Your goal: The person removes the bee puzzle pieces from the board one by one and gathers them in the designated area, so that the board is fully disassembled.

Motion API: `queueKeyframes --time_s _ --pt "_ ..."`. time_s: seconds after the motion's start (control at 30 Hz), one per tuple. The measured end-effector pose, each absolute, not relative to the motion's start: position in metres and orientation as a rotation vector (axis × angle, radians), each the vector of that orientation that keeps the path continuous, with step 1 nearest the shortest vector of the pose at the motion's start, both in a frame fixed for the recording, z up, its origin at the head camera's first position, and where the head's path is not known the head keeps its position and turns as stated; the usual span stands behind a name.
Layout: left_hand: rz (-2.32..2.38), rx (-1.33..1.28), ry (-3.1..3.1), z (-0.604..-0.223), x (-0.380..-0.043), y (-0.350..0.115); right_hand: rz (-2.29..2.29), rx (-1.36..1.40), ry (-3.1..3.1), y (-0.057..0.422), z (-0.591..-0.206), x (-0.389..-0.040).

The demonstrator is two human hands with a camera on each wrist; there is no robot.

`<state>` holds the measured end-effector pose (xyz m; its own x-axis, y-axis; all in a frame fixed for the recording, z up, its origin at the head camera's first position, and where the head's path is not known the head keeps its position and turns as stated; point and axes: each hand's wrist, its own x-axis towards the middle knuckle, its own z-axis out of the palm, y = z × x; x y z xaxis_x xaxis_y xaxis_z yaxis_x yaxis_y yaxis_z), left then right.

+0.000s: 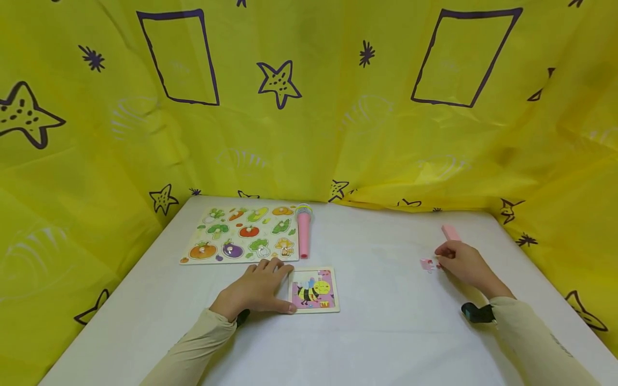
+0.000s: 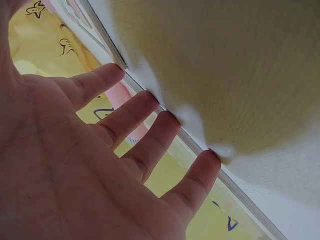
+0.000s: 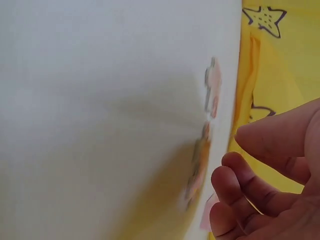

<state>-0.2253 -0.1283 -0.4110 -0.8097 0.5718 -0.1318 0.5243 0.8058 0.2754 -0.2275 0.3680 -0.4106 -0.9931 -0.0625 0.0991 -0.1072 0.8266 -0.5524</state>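
Observation:
The left hand (image 1: pixel 260 287) lies with spread fingers beside a small framed bee jigsaw puzzle (image 1: pixel 314 289). Its thumb touches the puzzle's lower left corner, and the index fingertip is at the upper left one. In the left wrist view, the fingertips (image 2: pixel 212 156) lie along the near edge of the vegetable puzzle board (image 1: pixel 245 239). Over on the right side, the right hand (image 1: pixel 465 262) hovers at some loose pink puzzle pieces (image 1: pixel 427 264). Its fingers are loosely bent, with a gap between thumb and fingertips and nothing seen in it. Those pieces (image 3: pixel 214 87) lie on the table below.
A pink toy microphone (image 1: pixel 303 230) lies against the vegetable board's right side. Beyond the right hand sits a pink block (image 1: pixel 451 232). A yellow curtain (image 1: pixel 309 139) with drawn stars encloses the white table (image 1: pixel 376 343) at the back and sides.

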Motion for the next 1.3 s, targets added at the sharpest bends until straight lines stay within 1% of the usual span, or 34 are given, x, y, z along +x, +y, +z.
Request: queueKeyframes --time_s 0.13,0.3,0.63,0.83,1.0,1.13,1.3 --pt "0.336 0.857 2.784 -0.411 -0.225 -0.128 0.945 0.159 -2.892 0.351 -0.407 -0.228" --pt "0.333 0.857 2.786 -0.412 -0.225 -0.128 0.916 0.285 -2.822 0.317 -0.405 -0.228" --pt "0.324 0.853 2.788 -0.411 -0.225 -0.127 0.983 0.534 -2.773 0.235 -0.407 -0.232" --pt "0.322 0.859 2.800 -0.411 -0.225 -0.128 1.074 0.648 -2.819 0.181 -0.405 -0.229" --pt "0.316 0.859 2.800 -0.413 -0.225 -0.128 1.096 0.731 -2.862 0.144 -0.413 -0.227" --pt "0.311 0.857 2.804 -0.413 -0.225 -0.128 0.999 0.799 -2.906 0.123 -0.419 -0.227" --pt "0.290 0.843 2.808 -0.412 -0.225 -0.127 0.923 0.794 -2.947 0.110 -0.422 -0.227"
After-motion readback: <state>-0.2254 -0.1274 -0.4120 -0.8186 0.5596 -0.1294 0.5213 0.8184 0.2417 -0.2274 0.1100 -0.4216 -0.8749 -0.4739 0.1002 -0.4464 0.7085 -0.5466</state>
